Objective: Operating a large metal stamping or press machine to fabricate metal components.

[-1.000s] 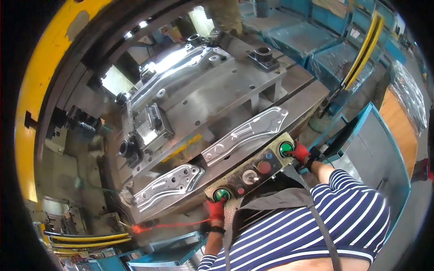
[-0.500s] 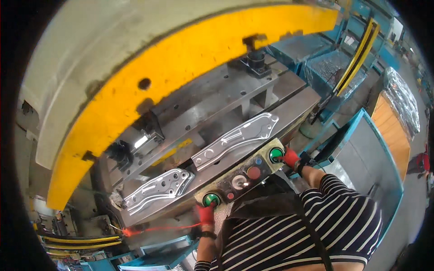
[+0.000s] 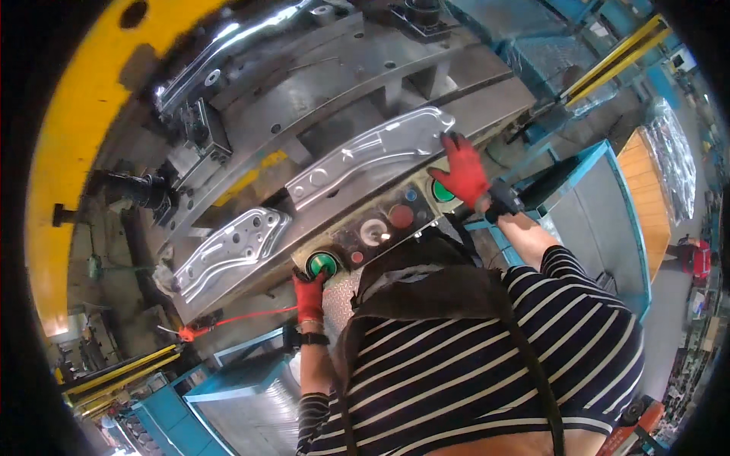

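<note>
My left hand [image 3: 309,296], in a red glove, rests at the left green push button [image 3: 322,264] of a control box, a fingertip on the button and nothing held. My right hand [image 3: 464,176], also red-gloved with dark fingertips, is open, fingers stretched toward the right end of a long stamped metal part [image 3: 365,156]; I cannot tell whether it touches. Its palm is beside the right green push button [image 3: 442,191], partly covering it. A second stamped metal part [image 3: 236,247] lies left of the long one on the press bed's edge.
Behind the parts stands the press die [image 3: 327,99], another shiny metal piece [image 3: 220,57] upon it. A yellow press beam [image 3: 68,167] curves along the left. Yellow guard bars [image 3: 620,57] flank the bed. Blue bins [image 3: 585,197] stand right. A red cord [image 3: 243,319] runs at left.
My right hand has left its green button and reaches forward, fingers spread, toward the long part. My left hand stays at its button. The view has shifted, and the yellow beam appears farther up and left.
</note>
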The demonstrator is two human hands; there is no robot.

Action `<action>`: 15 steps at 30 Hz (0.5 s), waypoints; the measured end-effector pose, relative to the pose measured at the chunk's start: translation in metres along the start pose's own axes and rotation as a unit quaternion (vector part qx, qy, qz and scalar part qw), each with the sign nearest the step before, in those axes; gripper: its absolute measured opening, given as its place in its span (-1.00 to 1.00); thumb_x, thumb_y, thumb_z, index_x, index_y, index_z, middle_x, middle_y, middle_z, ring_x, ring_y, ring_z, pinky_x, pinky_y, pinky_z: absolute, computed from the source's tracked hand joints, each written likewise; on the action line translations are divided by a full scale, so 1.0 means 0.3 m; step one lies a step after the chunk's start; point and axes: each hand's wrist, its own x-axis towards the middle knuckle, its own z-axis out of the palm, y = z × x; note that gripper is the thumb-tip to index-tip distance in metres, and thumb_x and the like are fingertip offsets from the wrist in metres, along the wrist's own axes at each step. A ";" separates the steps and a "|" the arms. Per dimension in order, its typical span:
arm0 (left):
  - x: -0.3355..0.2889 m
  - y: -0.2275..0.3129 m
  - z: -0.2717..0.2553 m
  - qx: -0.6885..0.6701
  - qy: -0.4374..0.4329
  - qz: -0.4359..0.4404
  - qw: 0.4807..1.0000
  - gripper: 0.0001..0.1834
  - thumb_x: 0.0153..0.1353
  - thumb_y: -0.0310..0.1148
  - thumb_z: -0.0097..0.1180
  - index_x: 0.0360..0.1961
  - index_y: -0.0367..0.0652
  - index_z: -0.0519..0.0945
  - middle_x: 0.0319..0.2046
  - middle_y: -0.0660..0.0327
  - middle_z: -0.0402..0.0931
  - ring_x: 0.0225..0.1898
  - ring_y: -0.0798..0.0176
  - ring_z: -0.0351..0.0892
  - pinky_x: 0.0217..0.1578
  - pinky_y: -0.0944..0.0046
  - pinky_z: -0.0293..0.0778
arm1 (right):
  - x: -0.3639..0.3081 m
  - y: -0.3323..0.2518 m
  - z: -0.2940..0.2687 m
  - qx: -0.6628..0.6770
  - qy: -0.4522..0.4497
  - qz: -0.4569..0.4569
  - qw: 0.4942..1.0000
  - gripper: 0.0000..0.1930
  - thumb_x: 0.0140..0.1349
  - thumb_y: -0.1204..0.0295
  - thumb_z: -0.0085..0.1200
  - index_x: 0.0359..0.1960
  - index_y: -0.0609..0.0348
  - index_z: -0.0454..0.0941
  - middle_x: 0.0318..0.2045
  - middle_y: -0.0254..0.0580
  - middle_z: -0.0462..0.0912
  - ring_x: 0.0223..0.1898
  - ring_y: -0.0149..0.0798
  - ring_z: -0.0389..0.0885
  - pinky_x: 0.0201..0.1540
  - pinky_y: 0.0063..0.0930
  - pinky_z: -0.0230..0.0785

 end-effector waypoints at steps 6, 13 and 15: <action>-0.126 0.279 0.114 0.222 0.140 0.202 0.944 -0.14 -0.11 -0.45 0.36 0.27 -0.33 0.26 0.17 -0.13 0.35 0.25 -0.11 0.29 0.24 0.05 0.21 | 0.301 -0.232 0.155 -0.091 -0.062 -0.308 0.945 -0.06 -0.13 0.07 0.32 0.33 0.10 0.21 0.18 0.20 0.33 0.22 0.20 0.27 0.27 0.10 0.06; -0.160 0.515 0.224 0.186 0.052 0.291 0.937 -0.24 -0.14 -0.47 0.35 0.19 -0.24 0.39 0.09 0.00 0.48 0.16 -0.04 0.42 0.21 0.08 0.28 | 0.401 -0.299 0.252 -0.159 -0.156 -0.378 0.899 -0.17 -0.12 0.26 0.26 0.33 -0.25 0.28 0.01 0.12 0.41 0.06 0.11 0.39 0.16 0.09 0.14; -0.156 0.575 0.275 0.134 -0.001 0.254 0.958 -0.24 -0.12 -0.47 0.35 0.21 -0.26 0.37 0.09 -0.02 0.49 0.14 -0.01 0.46 0.18 0.13 0.33 | 0.387 -0.303 0.211 -0.149 -0.139 -0.388 0.899 -0.22 -0.11 0.22 0.26 0.28 -0.24 0.34 -0.02 0.13 0.42 0.03 0.09 0.40 0.14 0.05 0.17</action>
